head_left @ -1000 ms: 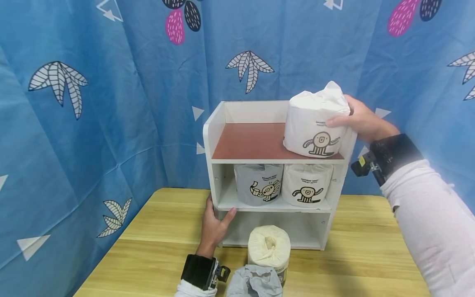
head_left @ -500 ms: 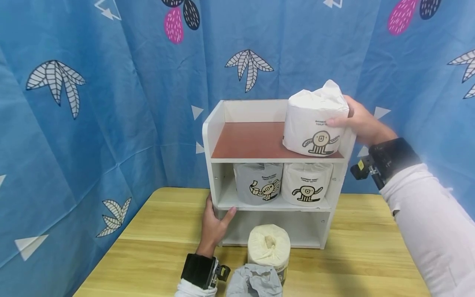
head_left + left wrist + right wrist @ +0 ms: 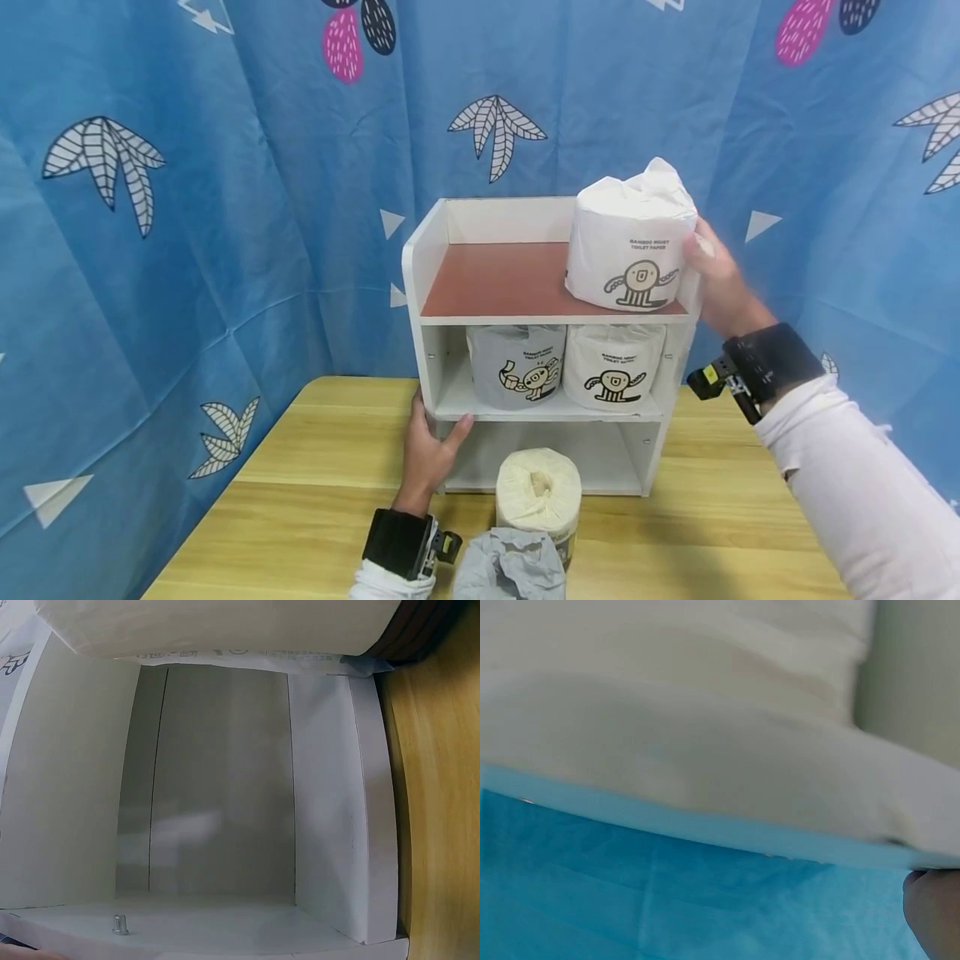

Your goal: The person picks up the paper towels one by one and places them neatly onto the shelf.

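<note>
A white wrapped toilet roll (image 3: 633, 242) with a cartoon print stands on the right of the shelf unit's brown top board (image 3: 495, 283). My right hand (image 3: 712, 271) is just to the right of it, fingers relaxed and off the wrapper. In the right wrist view the roll (image 3: 667, 735) is a close white blur, with a fingertip (image 3: 934, 907) at the corner. My left hand (image 3: 429, 446) grips the shelf's left side panel at the lower level. The left wrist view looks into the bare bottom compartment (image 3: 217, 825).
A grey wrapped roll (image 3: 517, 367) and a white wrapped roll (image 3: 615, 367) fill the middle shelf. A cream roll (image 3: 538, 496) and a grey wrapped one (image 3: 510, 567) sit on the wooden table (image 3: 322, 467) in front. Blue patterned curtain (image 3: 187, 208) surrounds the table.
My right hand has let go of the top roll and drawn back to the right and down. The roll stays on the top board. The left hand has not moved.
</note>
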{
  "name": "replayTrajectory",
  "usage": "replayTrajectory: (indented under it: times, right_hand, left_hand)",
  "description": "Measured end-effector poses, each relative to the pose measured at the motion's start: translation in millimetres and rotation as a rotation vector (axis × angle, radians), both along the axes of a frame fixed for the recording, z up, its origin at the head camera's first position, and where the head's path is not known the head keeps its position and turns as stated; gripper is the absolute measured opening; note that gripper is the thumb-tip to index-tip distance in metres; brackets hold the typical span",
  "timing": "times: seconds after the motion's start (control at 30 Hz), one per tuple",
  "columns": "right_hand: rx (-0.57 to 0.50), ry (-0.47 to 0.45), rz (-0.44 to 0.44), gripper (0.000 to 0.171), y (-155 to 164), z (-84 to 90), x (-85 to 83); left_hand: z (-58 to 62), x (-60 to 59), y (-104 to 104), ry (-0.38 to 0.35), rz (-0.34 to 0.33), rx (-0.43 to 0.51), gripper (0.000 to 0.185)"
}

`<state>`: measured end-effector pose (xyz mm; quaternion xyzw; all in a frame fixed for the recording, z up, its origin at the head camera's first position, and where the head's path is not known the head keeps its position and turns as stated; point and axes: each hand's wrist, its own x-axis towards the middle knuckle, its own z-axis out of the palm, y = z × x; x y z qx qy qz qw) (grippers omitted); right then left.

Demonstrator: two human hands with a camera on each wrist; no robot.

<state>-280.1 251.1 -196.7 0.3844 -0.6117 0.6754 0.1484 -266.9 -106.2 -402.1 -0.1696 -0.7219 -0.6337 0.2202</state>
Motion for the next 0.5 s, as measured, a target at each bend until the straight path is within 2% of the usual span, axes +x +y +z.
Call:
replayTrajectory:
  times: [0.13, 0.23, 0.3, 0.5]
  right_hand:
    - [0.049, -0.06, -0.078, 0.036, 1.8, -17.1, 4.1]
    - [0.139, -0.091, -0.163, 0.038, 3.4, -29.1, 7.8]
    - [0.162, -0.105, -0.197, 0.039, 3.3, -37.2, 9.9]
    - [0.102, -0.095, -0.241, 0.038, -1.4, -62.9, 14.2]
  left_hand:
    - [-0.9, 0.0, 0.7, 0.009, 0.009, -0.016, 0.083]
    - [-1.4, 0.3, 1.3, 0.019, 0.021, -0.023, 0.083]
    - [-1.5, 0.4, 1.8, 0.023, 0.023, -0.02, 0.083]
    - [-1.0, 1.2, 2.3, 0.022, 0.014, -0.005, 0.084]
